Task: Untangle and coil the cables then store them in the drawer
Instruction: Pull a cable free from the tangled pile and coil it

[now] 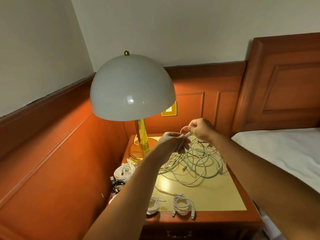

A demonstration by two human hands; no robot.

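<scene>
A wood-panelled bedroom corner holds a nightstand point(233, 203) with a gold top, beside a bed point(280, 153). Above the nightstand's far edge, the left hand point(170, 144) curls its fingers around a small bundle of white cable point(181, 146). The right hand point(201, 129) pinches the cable's loop and plug end narrowly between thumb and fingertips. A tangled pile of cables point(195, 161), white, green and black, lies across the far right half. 2 coiled white cables point(183, 205) rest at the near edge, and more coils point(123, 172) sit along the left edge, partly hidden by the left forearm. A domed lamp point(132, 89) stands at the far left corner. The drawer front is cut off below.
</scene>
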